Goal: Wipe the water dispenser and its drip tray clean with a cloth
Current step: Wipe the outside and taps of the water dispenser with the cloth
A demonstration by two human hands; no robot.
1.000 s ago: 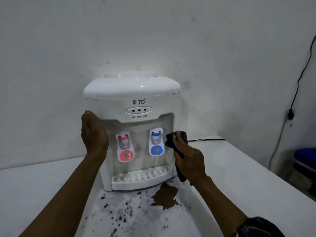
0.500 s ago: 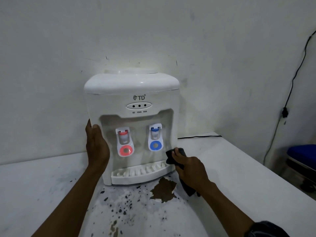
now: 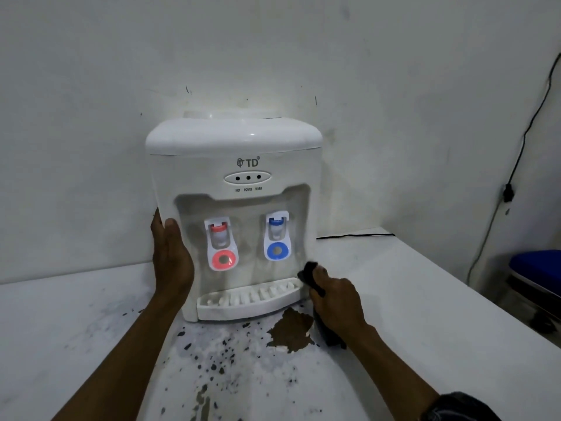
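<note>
Your right grip [image 3: 337, 302] curls tight around a dark crumpled cloth [image 3: 308, 272]. Its bunched end points at the lower right corner of the white plastic water dispenser [image 3: 236, 147], touching the slatted white drip tray [image 3: 249, 302], and its length trails back toward you. Your left grip [image 3: 171, 256] presses open-palmed against the dispenser's left side.

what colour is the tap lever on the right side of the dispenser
Blue: the right tap lever has a blue cap and ring on white, clearest in the head view.

Just right of frame centre: right hand [image 3: 337, 302] with dark cloth [image 3: 308, 273] sliding down from blue tap [image 3: 276, 235] height to the right end of drip tray [image 3: 249, 305].
</note>
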